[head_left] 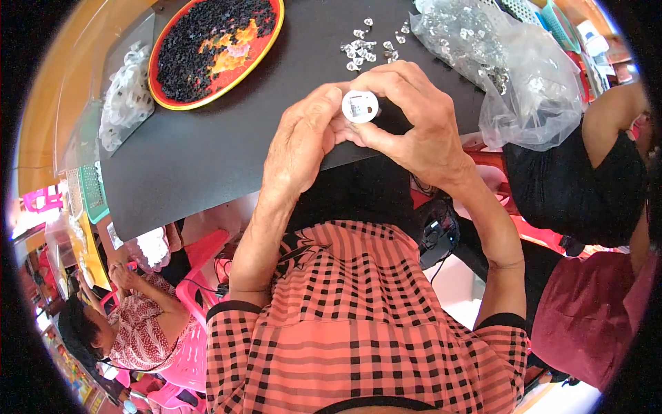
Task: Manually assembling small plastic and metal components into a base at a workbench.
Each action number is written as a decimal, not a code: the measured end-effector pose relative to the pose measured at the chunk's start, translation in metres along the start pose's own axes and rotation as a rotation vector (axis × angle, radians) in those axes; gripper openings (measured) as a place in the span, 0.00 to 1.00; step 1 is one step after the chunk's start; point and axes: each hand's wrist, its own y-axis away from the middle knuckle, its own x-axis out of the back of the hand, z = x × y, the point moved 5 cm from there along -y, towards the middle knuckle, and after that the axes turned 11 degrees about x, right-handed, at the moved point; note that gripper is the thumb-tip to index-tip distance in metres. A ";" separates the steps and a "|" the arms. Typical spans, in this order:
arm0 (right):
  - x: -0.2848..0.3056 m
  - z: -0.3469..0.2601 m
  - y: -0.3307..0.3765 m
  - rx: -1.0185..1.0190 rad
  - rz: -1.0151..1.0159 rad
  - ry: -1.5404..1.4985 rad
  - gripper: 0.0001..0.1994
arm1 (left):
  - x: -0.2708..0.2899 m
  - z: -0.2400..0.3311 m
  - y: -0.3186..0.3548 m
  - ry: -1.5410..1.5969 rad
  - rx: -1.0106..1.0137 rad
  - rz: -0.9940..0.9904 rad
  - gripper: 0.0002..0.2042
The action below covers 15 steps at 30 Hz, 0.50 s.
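Above the near edge of the dark table, my two hands meet around a small white round plastic piece, its flat face with dark markings turned up. My right hand curls its thumb and forefinger around the piece from the right. From the left, my left hand is closed against its side, thumb bent and fingertips pressed in below it. What lies under the piece, between the fingers, is hidden. Beyond my hands, several small clear plastic parts lie scattered on the tabletop.
A red tray with a yellow rim holds many tiny black pieces at far left. Beside it lies a clear bag of whitish parts. A clear bag of transparent parts spreads at right. Other people sit left and right.
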 end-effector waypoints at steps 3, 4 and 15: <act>-0.001 0.000 -0.001 0.015 0.017 -0.005 0.18 | -0.001 -0.002 0.001 0.105 0.047 -0.043 0.21; -0.001 0.000 -0.001 0.023 0.019 0.000 0.18 | -0.002 -0.002 0.001 0.106 0.047 -0.042 0.21; -0.008 0.004 -0.004 -0.069 -0.017 -0.148 0.18 | 0.003 0.004 0.008 0.191 0.062 -0.209 0.21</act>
